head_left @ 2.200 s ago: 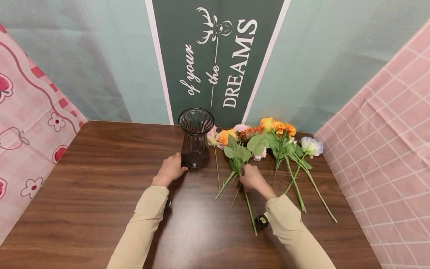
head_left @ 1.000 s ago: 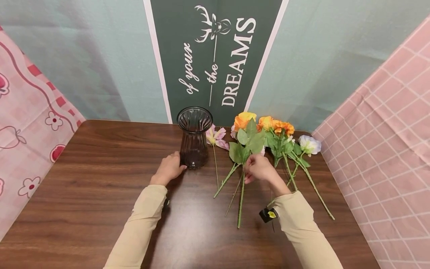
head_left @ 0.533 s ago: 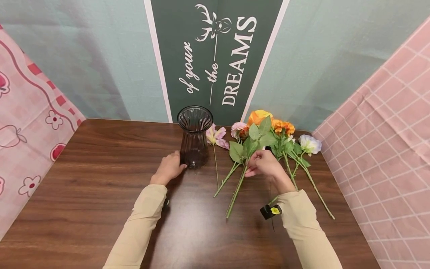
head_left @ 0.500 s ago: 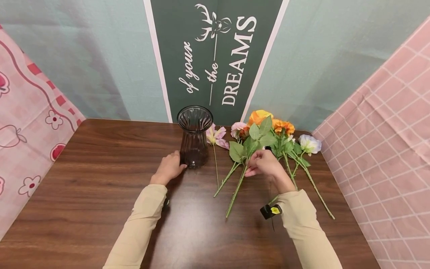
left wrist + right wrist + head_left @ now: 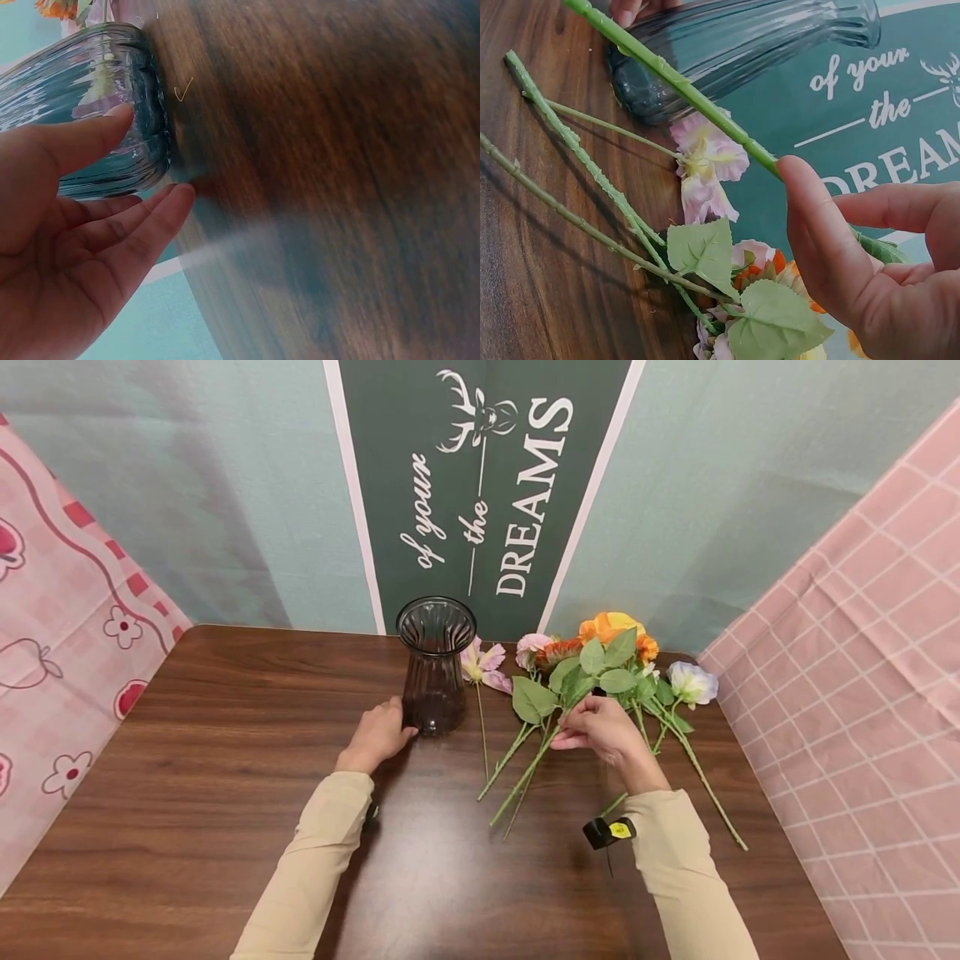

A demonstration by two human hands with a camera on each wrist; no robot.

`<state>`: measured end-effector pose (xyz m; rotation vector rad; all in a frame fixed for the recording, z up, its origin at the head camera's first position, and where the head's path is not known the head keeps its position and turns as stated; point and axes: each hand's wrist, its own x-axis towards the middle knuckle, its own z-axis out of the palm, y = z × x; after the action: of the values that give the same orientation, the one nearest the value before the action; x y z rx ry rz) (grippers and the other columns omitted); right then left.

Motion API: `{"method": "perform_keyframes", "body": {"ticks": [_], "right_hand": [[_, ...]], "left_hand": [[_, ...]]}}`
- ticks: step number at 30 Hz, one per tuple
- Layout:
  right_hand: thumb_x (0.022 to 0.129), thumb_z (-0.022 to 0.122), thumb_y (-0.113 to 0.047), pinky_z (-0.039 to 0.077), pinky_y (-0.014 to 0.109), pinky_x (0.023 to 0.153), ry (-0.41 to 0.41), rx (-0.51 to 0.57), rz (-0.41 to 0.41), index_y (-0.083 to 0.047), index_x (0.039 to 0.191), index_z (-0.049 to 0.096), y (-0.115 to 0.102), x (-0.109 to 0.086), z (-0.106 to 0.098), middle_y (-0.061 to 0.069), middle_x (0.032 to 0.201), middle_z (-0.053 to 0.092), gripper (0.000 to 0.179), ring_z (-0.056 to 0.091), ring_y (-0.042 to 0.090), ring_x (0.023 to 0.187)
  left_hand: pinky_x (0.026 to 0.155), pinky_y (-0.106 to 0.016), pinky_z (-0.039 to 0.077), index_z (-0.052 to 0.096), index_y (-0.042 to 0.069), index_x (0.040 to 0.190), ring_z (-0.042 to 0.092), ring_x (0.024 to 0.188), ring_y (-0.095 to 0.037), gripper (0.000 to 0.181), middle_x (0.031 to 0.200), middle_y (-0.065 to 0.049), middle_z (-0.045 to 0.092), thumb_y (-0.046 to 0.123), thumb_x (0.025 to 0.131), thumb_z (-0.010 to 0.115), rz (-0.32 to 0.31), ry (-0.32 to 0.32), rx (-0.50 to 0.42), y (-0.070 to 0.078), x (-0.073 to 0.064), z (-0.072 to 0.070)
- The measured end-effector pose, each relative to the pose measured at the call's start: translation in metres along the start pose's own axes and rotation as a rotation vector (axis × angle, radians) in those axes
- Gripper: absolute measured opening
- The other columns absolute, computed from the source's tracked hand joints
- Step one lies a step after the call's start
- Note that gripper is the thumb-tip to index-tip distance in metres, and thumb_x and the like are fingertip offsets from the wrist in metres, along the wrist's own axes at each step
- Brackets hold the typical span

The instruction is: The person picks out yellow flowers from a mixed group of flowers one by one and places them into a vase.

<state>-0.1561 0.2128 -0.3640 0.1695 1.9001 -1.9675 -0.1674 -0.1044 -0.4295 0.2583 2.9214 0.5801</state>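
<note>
A dark clear-glass vase with a flared rim stands upright near the table's back edge. My left hand holds it low on its left side, thumb and fingers on either side of the base in the left wrist view. My right hand pinches the green stem of an artificial yellow-orange rose, whose bloom points to the back right and whose stem end slants down to the left. In the right wrist view, that stem is raised over other stems. A pink-and-yellow flower lies right beside the vase.
Several more artificial flowers lie on the wooden table, among them a rust-orange bloom, a pink one and a pale blue one. Behind hangs a printed cloth; a pink checked cloth borders the right side.
My right hand has lifted the rose and shifted right with it; its bloom has swung right and its stem end left. The left hand stays at the vase.
</note>
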Motion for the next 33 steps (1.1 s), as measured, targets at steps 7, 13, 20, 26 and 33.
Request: {"method": "perform_keyframes", "body": {"ticks": [7, 13, 20, 26, 33], "right_hand": [[0.086, 0.042, 0.015, 0.054, 0.036, 0.069, 0.016, 0.034, 0.005, 0.010, 0.084, 0.043, -0.001, -0.001, -0.001, 0.018, 0.080, 0.055, 0.006, 0.065, 0.024, 0.061], [0.086, 0.040, 0.017, 0.054, 0.036, 0.069, 0.004, 0.078, -0.010, 0.008, 0.079, 0.045, -0.008, -0.001, -0.004, 0.019, 0.078, 0.054, 0.012, 0.065, 0.025, 0.061], [0.087, 0.039, 0.015, 0.053, 0.035, 0.070, 0.016, 0.100, -0.009, 0.008, 0.081, 0.042, -0.019, -0.003, -0.006, 0.018, 0.082, 0.055, 0.010, 0.066, 0.026, 0.064], [0.088, 0.036, 0.015, 0.053, 0.035, 0.071, 0.000, 0.118, -0.021, 0.010, 0.084, 0.037, -0.027, -0.003, -0.007, 0.016, 0.082, 0.055, 0.006, 0.066, 0.027, 0.065], [0.088, 0.036, 0.016, 0.053, 0.036, 0.070, -0.023, 0.145, -0.074, 0.010, 0.085, 0.038, -0.040, -0.005, -0.003, 0.016, 0.079, 0.056, 0.007, 0.066, 0.027, 0.064]], "left_hand": [[0.081, -0.048, 0.046, 0.043, -0.015, 0.121, 0.056, 0.096, -0.041, 0.055, 0.107, -0.029, 0.056, 0.024, 0.088, 0.063, 0.002, 0.013, 0.001, 0.000, -0.001, 0.000], [0.081, -0.048, 0.046, 0.043, -0.015, 0.121, 0.056, 0.096, -0.041, 0.055, 0.107, -0.029, 0.056, 0.024, 0.088, 0.063, -0.001, 0.012, -0.005, 0.001, -0.001, 0.000], [0.083, -0.048, 0.046, 0.041, -0.016, 0.124, 0.055, 0.099, -0.041, 0.057, 0.112, -0.030, 0.055, 0.024, 0.088, 0.062, -0.001, 0.004, -0.009, 0.001, -0.002, -0.001], [0.083, -0.049, 0.046, 0.041, -0.015, 0.125, 0.055, 0.100, -0.042, 0.057, 0.113, -0.030, 0.054, 0.024, 0.088, 0.062, -0.010, -0.003, -0.019, 0.000, -0.001, 0.000], [0.084, -0.048, 0.045, 0.041, -0.015, 0.125, 0.055, 0.101, -0.041, 0.058, 0.113, -0.030, 0.054, 0.024, 0.088, 0.062, -0.006, 0.003, -0.011, -0.001, -0.001, 0.000]]}}
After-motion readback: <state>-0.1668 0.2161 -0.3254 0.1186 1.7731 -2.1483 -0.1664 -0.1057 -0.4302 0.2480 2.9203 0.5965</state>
